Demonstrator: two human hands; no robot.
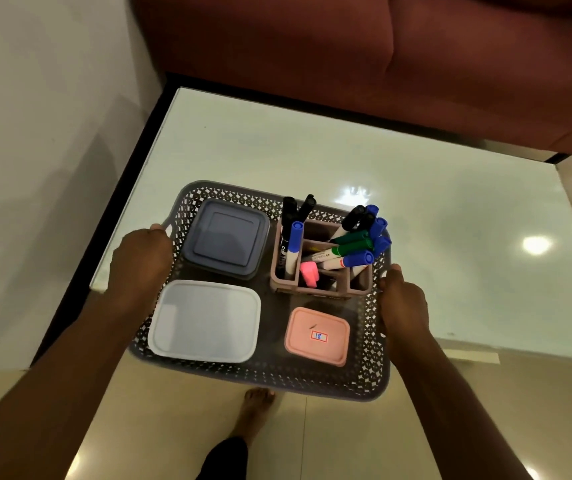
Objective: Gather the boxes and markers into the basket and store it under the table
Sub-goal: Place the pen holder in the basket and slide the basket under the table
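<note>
A grey perforated basket (270, 379) juts out past the near edge of the glossy table (416, 188), over the floor. My left hand (139, 261) grips its left rim and my right hand (404, 303) grips its right rim. Inside lie a blue-grey lidded box (225, 237) at the back left, a white lidded box (205, 320) at the front left and a small pink box (317, 336) with a label at the front right. A pink divided holder (322, 285) at the back right carries several markers (353, 244), black, blue and green, plus a pink highlighter.
A dark red sofa (364, 53) stands close behind the table. A pale wall runs along the left. My bare foot (253, 414) rests on the tiled floor just below the basket. The table has a dark frame on its left side.
</note>
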